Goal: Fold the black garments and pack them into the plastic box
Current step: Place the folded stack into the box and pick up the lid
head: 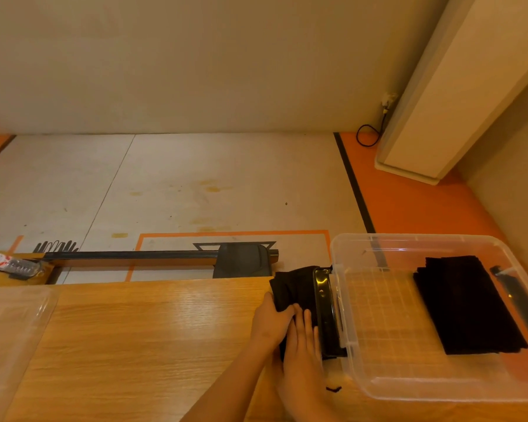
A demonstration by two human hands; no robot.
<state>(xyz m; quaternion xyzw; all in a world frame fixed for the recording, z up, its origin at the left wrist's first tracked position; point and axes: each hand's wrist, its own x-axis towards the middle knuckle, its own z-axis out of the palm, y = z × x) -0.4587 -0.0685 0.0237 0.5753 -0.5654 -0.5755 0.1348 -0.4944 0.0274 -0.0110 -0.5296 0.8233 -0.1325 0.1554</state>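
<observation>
Indoor room, laid out as a marked work or activity space, not plainly a home. Pale sheet floor (195,184) had an orange border strip (409,202), a painted black hand outline (55,247) and an orange rectangle outline (232,232). Bare beige wall (195,62). Tall white floor-standing cabinet unit (439,95) stood in the corner, looped black cable (367,136) beside it.

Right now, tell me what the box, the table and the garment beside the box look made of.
Box: clear plastic, glossy; see-through walls with bright highlights.
Table: wood or wood-look laminate, smooth, with visible grain and sheen.
Garment: soft black fabric, matte; it bunches and creases.
</observation>
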